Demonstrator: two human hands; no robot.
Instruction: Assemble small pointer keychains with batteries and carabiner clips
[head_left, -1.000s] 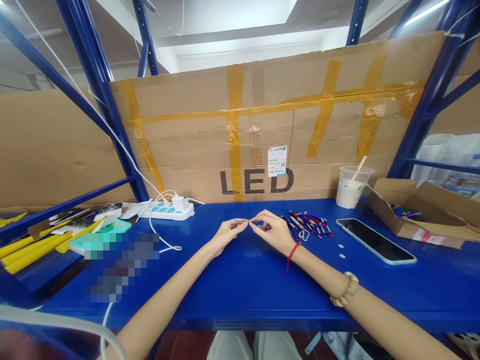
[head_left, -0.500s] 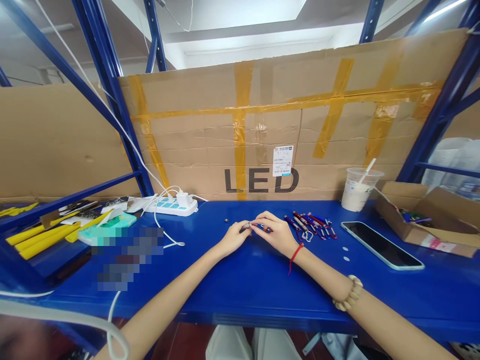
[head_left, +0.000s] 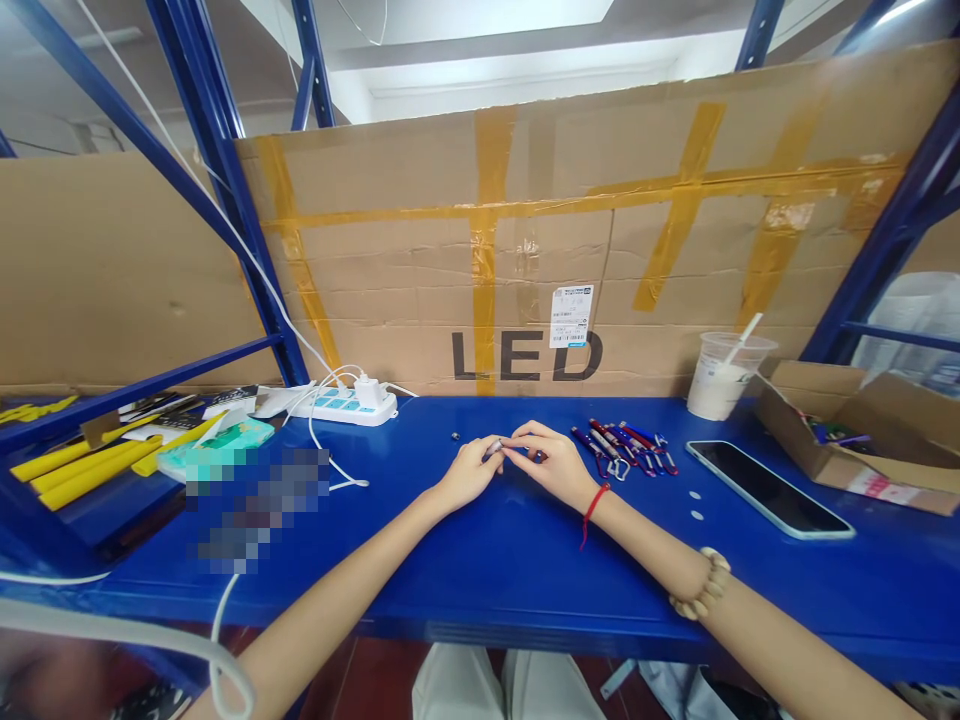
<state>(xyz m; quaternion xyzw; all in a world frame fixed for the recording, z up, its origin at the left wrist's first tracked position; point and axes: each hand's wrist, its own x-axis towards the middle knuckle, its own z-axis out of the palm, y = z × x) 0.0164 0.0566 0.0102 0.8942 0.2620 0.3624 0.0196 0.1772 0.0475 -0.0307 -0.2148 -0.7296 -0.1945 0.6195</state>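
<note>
Over the middle of the blue tabletop my two hands meet at the fingertips. My left hand (head_left: 469, 475) is closed in a pinch around a small silvery cylinder-like piece (head_left: 494, 447). The thumb and fingers of my right hand (head_left: 551, 460) are closed at the right end of that piece; its exact kind is too small to tell. A little dark bit shows under my right fingers, partly hidden. Right of my right hand lies a pile of slim red, blue and purple metal tubes with carabiner clips (head_left: 626, 447). A tiny dark part (head_left: 455, 436) sits behind my left hand.
A phone (head_left: 769, 490), two small pale discs (head_left: 696, 505), a drink cup with a straw (head_left: 720, 380) and an open cardboard box (head_left: 862, 440) are at right. At left are a power strip (head_left: 341, 405), cables and yellow tubes (head_left: 105, 470). Cardboard (head_left: 405, 290) walls the back.
The silvery piece shows more clearly between my fingertips, and the blue part seen by my right fingers is now mostly hidden. The hands stay together; the view has shifted slightly.
</note>
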